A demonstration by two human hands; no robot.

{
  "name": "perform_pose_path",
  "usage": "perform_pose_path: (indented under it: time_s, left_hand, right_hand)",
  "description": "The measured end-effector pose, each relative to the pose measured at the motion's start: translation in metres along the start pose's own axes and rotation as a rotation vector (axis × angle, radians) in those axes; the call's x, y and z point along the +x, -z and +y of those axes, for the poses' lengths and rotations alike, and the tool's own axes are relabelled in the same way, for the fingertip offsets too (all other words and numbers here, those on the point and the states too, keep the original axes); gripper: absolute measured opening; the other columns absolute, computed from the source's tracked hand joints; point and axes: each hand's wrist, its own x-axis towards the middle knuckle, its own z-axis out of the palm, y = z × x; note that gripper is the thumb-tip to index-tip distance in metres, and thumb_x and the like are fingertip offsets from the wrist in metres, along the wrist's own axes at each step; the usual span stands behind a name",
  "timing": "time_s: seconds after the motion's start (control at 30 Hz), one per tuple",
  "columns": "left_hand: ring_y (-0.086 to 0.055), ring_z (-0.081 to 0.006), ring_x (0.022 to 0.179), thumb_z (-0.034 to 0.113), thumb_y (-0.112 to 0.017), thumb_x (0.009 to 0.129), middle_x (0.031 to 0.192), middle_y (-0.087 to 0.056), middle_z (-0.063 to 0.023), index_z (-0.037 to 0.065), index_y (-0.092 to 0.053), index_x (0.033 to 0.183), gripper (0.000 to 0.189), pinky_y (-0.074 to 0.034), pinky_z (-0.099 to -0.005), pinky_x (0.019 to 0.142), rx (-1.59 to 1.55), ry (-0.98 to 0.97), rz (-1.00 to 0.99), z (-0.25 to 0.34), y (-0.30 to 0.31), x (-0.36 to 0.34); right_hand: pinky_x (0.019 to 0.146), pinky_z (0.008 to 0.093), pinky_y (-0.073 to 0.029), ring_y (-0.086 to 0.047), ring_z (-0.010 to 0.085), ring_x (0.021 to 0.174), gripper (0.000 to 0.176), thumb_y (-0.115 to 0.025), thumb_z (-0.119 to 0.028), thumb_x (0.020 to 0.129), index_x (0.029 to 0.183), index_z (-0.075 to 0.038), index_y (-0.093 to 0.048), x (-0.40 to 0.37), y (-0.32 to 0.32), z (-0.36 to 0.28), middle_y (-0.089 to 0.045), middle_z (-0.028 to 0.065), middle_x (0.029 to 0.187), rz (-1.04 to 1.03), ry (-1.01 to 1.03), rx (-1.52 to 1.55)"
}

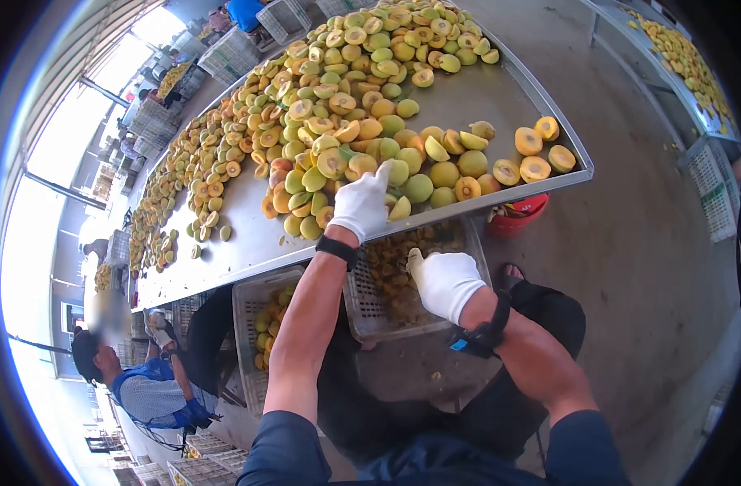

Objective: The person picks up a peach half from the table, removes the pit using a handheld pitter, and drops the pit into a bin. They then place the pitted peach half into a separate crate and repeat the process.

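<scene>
My left hand (pixel 362 204), in a white glove, reaches over the front rim of the metal table (pixel 435 212). Its stretched index finger touches a yellow-green peach (pixel 396 172) at the pile's near edge; the other fingers are partly hidden. Whole and halved peaches (pixel 338 121) surround it, some cut faces showing stones. My right hand (pixel 447 285), also gloved, hangs below the rim with its fingers curled in. Whatever it grips, if anything, is hidden. Beneath it is a plastic crate (pixel 370 304) holding brownish, wet-looking pieces (pixel 390 267).
Several halves (pixel 535 168) lie at the table's right corner. A red bucket (pixel 520 217) stands under that corner. Left of my legs, another crate (pixel 249 356) holds peaches. A seated co-worker (pixel 147 385) is at the left. Another fruit-covered table (pixel 682 61) stands at upper right.
</scene>
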Motion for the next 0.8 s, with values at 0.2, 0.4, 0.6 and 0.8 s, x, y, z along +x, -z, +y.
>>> perform_pose_path:
  time_s: [0.2, 0.4, 0.6, 0.8]
  left_hand:
    - [-0.069, -0.0346, 0.092, 0.031, -0.073, 0.073, 0.094, -0.071, -0.0176, 0.011, -0.054, 0.134, 0.066, -0.054, -0.0422, 0.082, -0.217, 0.257, -0.019, -0.012, -0.003, -0.022]
    - [-0.07, -0.0254, 0.082, 0.022, -0.072, 0.076, 0.091, -0.072, -0.0125, 0.006, -0.07, 0.103, 0.032, -0.054, -0.0354, 0.074, -0.472, 0.316, 0.291, -0.026, 0.006, -0.058]
    - [-0.063, -0.0126, 0.081, 0.017, -0.078, 0.072, 0.097, -0.064, -0.0049, -0.006, -0.055, 0.125, 0.062, -0.052, -0.0243, 0.074, -1.508, 0.401, 0.172, -0.017, 0.042, -0.119]
    - [-0.058, -0.0099, 0.091, 0.019, -0.078, 0.068, 0.101, -0.062, -0.0035, -0.003, -0.041, 0.146, 0.089, -0.047, -0.0237, 0.083, -1.57, 0.147, 0.181, 0.005, 0.033, -0.13]
  right_hand:
    - [0.068, 0.0457, -0.056, -0.072, 0.0341, 0.08, 0.034, -0.046, -0.016, 0.095, 0.12, 0.0, -0.061, 0.003, 0.003, -0.006, -0.073, 0.0172, 0.089, -0.081, 0.026, 0.028]
    - [0.069, 0.0475, -0.056, -0.072, 0.0343, 0.079, 0.039, -0.05, -0.015, 0.09, 0.123, 0.002, -0.06, 0.003, 0.008, -0.002, -0.072, 0.0185, 0.086, 0.08, 0.034, 0.018]
    - [0.068, 0.0446, -0.054, -0.066, 0.0398, 0.076, 0.029, -0.06, -0.01, 0.084, 0.11, 0.003, -0.054, 0.02, 0.021, -0.003, -0.065, 0.0234, 0.081, 0.466, 0.101, 0.515]
    - [0.059, 0.0284, -0.047, -0.06, 0.0105, 0.067, 0.035, -0.07, -0.011, 0.086, 0.116, 0.004, -0.058, 0.018, 0.048, -0.023, -0.061, 0.0005, 0.082, 0.012, -0.009, 1.437]
